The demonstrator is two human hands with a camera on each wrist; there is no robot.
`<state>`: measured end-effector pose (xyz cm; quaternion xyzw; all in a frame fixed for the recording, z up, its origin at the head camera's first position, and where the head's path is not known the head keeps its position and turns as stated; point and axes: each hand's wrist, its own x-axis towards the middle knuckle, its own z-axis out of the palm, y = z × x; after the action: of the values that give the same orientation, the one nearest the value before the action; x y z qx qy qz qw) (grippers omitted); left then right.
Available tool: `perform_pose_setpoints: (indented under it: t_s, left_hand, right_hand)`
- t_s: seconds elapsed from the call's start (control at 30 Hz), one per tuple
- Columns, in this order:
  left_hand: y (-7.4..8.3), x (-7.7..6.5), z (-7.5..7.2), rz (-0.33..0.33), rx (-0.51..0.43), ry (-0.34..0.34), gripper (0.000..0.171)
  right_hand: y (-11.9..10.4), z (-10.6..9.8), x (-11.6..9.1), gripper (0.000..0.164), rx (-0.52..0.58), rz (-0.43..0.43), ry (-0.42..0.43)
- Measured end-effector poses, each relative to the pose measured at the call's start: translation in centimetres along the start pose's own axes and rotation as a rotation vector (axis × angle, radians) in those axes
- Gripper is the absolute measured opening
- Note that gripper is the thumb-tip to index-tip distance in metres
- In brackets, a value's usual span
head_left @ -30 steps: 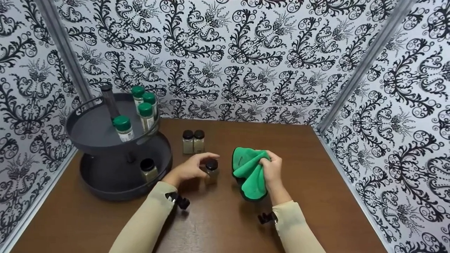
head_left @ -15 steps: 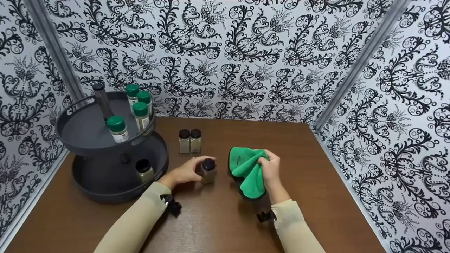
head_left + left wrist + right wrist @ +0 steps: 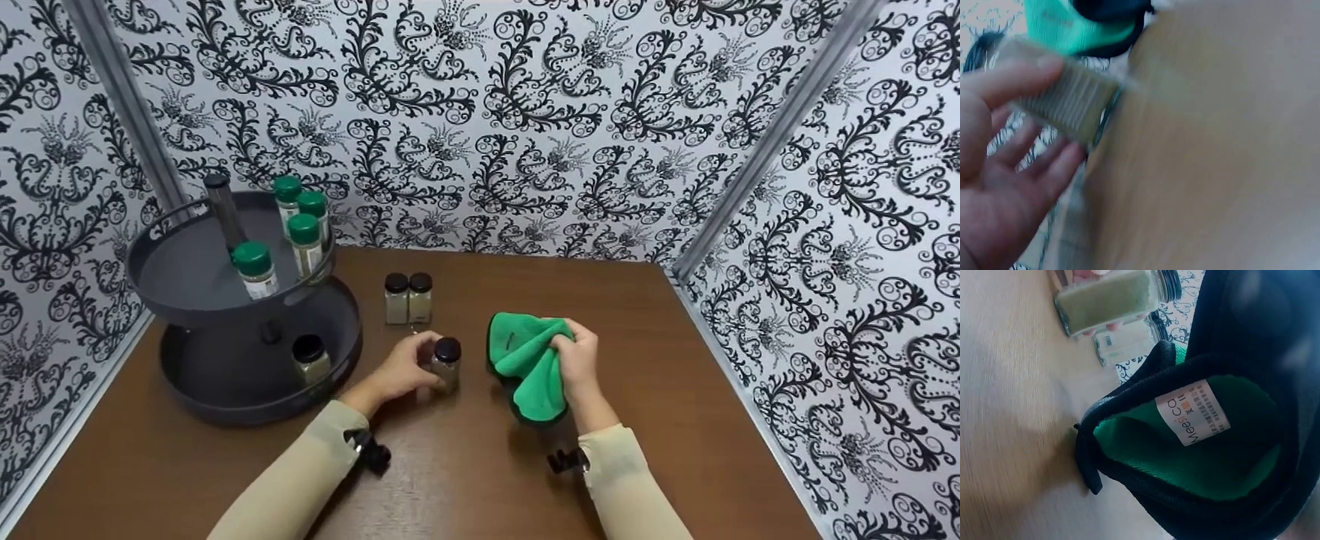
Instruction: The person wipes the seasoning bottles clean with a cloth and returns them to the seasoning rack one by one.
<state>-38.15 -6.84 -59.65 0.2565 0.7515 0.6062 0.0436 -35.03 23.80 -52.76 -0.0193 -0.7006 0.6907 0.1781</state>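
My left hand holds a square glass spice jar with a black lid, thumb on one side and fingers on the other. In the left wrist view the jar shows lines of print on its label, and the view is blurred. My right hand grips a green cloth with dark edging, bunched at its right side and hanging in folds over the table. The right wrist view shows the cloth from below with a white sewn-in tag, and the held jar beyond it.
Two black-capped jars stand side by side behind my left hand. On the left, a dark two-tier round stand carries several green-capped jars and a tall dark grinder on top. Its lower tier holds a black-capped jar.
The left hand has closed its thumb and fingers in on the jar, which stays at nearly the same spot. My right hand and the cloth have barely moved; the head view shifted slightly.
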Motion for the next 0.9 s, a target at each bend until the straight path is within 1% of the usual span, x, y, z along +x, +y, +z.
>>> perform_pose_setpoints:
  t_s: [0.07,0.13,0.2,0.27,0.4,0.47,0.6,0.73,0.83,0.9]
  left_hand:
    - [0.6,-0.5,0.9,-0.027,0.052,0.107,0.058]
    - [1.1,-1.0,1.8,-0.057,0.095,0.198,0.057]
    - [1.5,-1.4,2.6,-0.078,0.129,0.263,0.057]
    - [1.9,-1.8,3.3,-0.090,0.159,0.302,0.057]
    - [2.2,-2.3,4.0,-0.105,0.189,0.338,0.057]
    - [2.0,-2.4,4.0,-0.105,0.170,0.337,0.056]
    - [1.6,-2.4,3.9,-0.079,0.125,0.328,0.055]
    - [1.4,-2.4,3.8,-0.060,0.103,0.340,0.054]
    - [1.7,-2.1,3.9,-0.050,0.086,0.362,0.051]
    - [2.4,-1.7,4.0,-0.035,0.064,0.374,0.049]
  right_hand:
    - [0.0,0.1,0.0,0.040,0.003,0.000,-0.002]
    - [0.0,0.3,-0.1,0.039,0.006,0.001,-0.004]
    - [0.1,0.5,-0.2,0.039,0.011,0.006,-0.008]
    - [0.4,0.7,-0.3,0.040,0.005,0.007,-0.012]
    - [0.9,1.0,-0.4,0.040,-0.010,0.001,-0.027]
    - [1.2,1.2,-0.6,0.039,-0.022,0.000,-0.032]
    - [1.5,1.4,-0.7,0.039,-0.038,0.008,-0.039]
    - [1.5,1.6,-0.8,0.038,-0.050,0.009,-0.047]
    - [1.4,1.6,-0.8,0.038,-0.052,-0.001,-0.059]
    - [1.1,1.6,-0.8,0.038,-0.053,-0.009,-0.064]
